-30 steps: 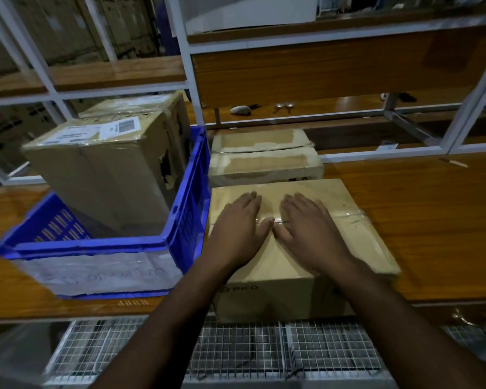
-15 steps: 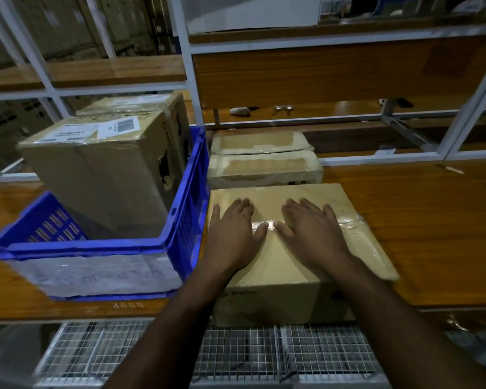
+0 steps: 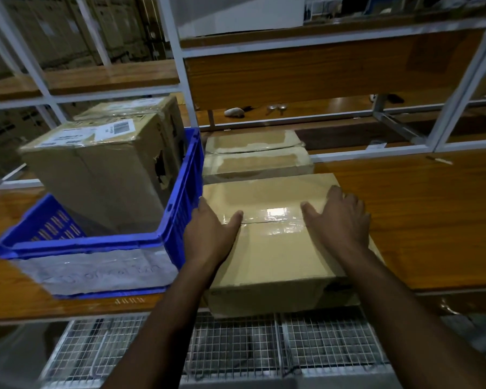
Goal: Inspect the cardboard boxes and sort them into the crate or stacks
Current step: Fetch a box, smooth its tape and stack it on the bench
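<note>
A taped cardboard box [image 3: 275,248] lies on the wooden table at its front edge, just right of the blue crate [image 3: 177,226]. My left hand [image 3: 208,234] lies at the box's left top edge, its fingers dropping over that side and its thumb on the tape seam. My right hand [image 3: 340,220] rests flat on the top near the right edge, fingers spread. Two big cardboard boxes [image 3: 96,175] stand inside the crate. Behind the front box lie two more flat boxes [image 3: 256,161].
The wooden table [image 3: 421,220] stretches to the right. White shelf posts [image 3: 460,88] and wooden shelves rise behind. A wire mesh shelf [image 3: 236,346] sits below the table's front edge. Small objects [image 3: 235,112] lie on the far shelf.
Both hands slid apart from the middle of the box top toward its left and right edges. The view came closer.
</note>
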Tool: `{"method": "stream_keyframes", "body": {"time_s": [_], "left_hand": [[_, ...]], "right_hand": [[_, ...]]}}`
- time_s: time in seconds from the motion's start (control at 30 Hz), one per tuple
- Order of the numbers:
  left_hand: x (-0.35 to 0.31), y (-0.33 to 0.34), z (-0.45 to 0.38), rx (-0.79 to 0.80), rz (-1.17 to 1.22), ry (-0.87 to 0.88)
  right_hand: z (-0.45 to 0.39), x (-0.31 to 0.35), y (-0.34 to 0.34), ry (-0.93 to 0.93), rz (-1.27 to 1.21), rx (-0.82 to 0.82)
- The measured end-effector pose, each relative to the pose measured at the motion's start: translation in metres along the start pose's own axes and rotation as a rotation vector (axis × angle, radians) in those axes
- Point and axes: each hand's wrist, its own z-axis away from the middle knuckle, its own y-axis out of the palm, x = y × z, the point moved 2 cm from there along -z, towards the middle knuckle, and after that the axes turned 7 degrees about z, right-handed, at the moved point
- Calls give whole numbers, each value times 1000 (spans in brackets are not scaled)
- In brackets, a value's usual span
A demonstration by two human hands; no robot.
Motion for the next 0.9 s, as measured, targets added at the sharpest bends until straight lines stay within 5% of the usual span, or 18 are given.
{"method": "stream_keyframes", "body": {"time_s": [0.23,0.37,0.53,0.67,0.8,0.9], "left_hand": [[-28,-21,42,-346,298,203],[-29,-24,47,-378,321,256],[0,-4,53,-241,220,123],[2,-6,53,-249,247,116],[-19,-23,48,-350,246,351],[-43,-24,39,-264,117,535]], "right_hand": [[30,-16,-43,5,-390,-318],[30,-25,-54,21,-557,-262],[40,-38,-29,69,-488,-53],[43,-41,-24,58,-506,-50],[47,-26,-40,-164,-502,-308],[46,-3,-48,-441,-445,-396]]}}
